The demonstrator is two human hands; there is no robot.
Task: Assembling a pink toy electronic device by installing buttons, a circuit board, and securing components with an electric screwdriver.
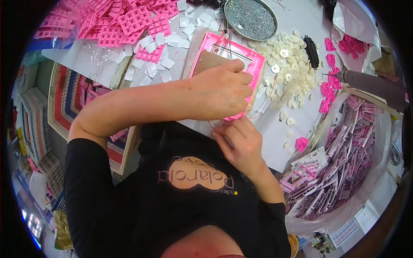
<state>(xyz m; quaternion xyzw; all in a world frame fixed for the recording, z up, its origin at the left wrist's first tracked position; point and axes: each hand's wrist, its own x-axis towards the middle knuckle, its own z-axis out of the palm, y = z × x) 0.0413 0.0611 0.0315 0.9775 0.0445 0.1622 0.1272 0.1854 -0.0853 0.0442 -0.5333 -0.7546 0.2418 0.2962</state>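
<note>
A pink plastic frame (257, 64) lies in front of me, with a brown board (210, 62), thin metal rods and several fine wires in it. My left hand (226, 89) reaches across it from the left, fingers curled down over its right part. Whatever those fingers hold is hidden under the hand. Below, my right hand (241, 144) has bent fingers closed at the frame's near edge, with the thumb lower. Thin red wires run out beside both hands.
White plastic wheels (286, 77) and a round tray of screws (234, 30) lie beyond. Pink keypad pieces (135, 21) and white squares (165, 75) cover the upper left. A dark pointed tool (365, 81) juts in above a bag of printed pieces (348, 150) at right.
</note>
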